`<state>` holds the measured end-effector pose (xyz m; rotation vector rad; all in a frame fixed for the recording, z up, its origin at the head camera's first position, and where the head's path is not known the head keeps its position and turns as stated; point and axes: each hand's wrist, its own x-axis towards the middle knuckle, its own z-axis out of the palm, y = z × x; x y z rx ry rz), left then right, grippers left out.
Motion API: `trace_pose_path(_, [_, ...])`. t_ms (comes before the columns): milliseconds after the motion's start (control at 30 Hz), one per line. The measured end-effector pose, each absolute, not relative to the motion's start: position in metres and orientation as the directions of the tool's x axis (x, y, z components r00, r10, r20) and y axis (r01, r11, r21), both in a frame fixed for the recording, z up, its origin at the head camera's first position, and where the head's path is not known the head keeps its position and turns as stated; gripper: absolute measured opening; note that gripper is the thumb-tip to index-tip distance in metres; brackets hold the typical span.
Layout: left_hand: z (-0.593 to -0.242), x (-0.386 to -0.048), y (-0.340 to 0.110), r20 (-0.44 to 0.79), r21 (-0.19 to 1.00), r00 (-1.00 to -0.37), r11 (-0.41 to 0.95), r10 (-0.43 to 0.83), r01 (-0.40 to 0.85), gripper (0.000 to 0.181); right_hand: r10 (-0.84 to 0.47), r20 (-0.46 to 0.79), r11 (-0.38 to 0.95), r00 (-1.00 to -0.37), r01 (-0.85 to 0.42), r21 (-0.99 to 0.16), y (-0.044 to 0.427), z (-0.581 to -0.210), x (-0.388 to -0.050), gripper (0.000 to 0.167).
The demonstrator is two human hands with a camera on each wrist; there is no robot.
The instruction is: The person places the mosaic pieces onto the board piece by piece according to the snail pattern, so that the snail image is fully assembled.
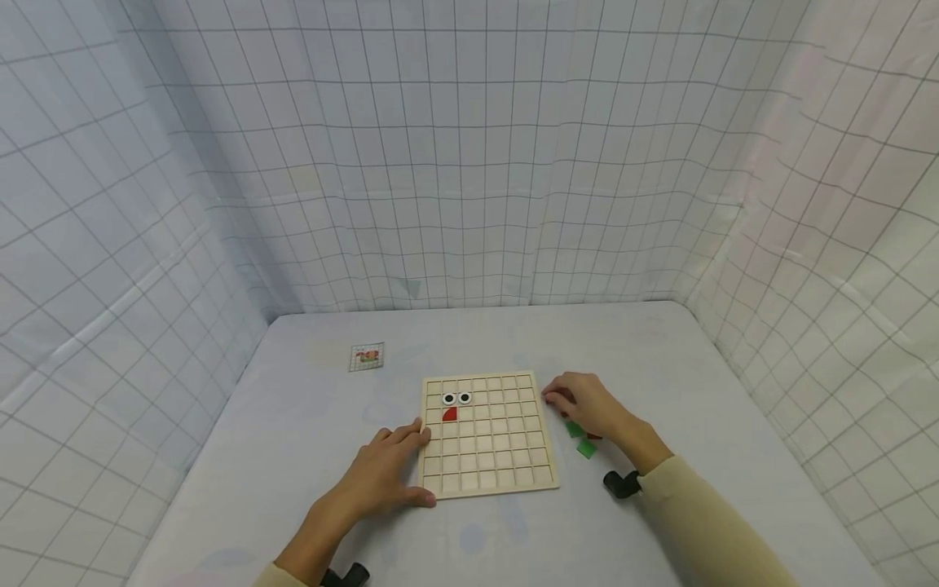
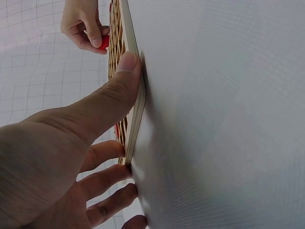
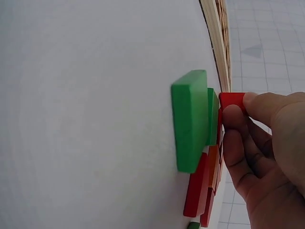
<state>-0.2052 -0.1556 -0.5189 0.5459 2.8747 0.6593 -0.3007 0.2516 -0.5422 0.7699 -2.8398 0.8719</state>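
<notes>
Spreading over the lower half of the head view, the white table (image 1: 631, 342) carries everything you handle. The gridded board (image 1: 487, 452) lies flat at lower centre, probably so that both your hands can reach it. Your left hand (image 1: 385, 469) is spread at the board's left side, thumb at the lower left corner and fingers along the edge; it seems to steady the board against sliding. Your right hand (image 1: 590, 403), just beside the board's right edge, pinches a red block (image 3: 232, 98) between thumb and fingers, leaving one end of it uncovered. Up and left of the board lies the picture card (image 1: 367, 356), perhaps set apart so that your arms do not hide it. Loose green blocks (image 1: 585, 448) lie under and near your right hand, conveniently close, I judge. Two eye pieces (image 1: 449, 399) sit side by side in the board's upper left cells, with a red quarter-round piece (image 1: 451, 414) directly below the left one.
</notes>
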Motion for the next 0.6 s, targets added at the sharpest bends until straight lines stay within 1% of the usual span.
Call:
trace_pose_path(200, [-0.518, -0.205, -0.156, -0.059, 0.444, -0.925, 0.839, 0.376, 0.313, 0.109, -0.385, 0.226, 0.734, -0.895, -0.446, -0.512, 0.246, -0.544, -0.302, 0.015])
trace_pose_path(300, [-0.517, -0.205, -0.156, -0.059, 0.443, -0.925, 0.84, 0.375, 0.312, 0.109, -0.366, 0.248, 0.728, -0.897, -0.443, -0.524, 0.243, -0.543, -0.302, 0.017])
trace_pose_path(467, [-0.516, -0.204, -0.156, -0.055, 0.445, -0.924, 0.837, 0.38, 0.318, 0.108, -0.364, 0.269, 0.681, -0.892, -0.452, -0.577, 0.236, -0.539, -0.302, 0.019])
trace_pose_path(600, [-0.517, -0.204, -0.156, -0.051, 0.446, -0.923, 0.835, 0.382, 0.321, 0.108, -0.372, 0.284, 0.663, -0.884, -0.467, -0.585, 0.228, -0.535, -0.301, 0.018])
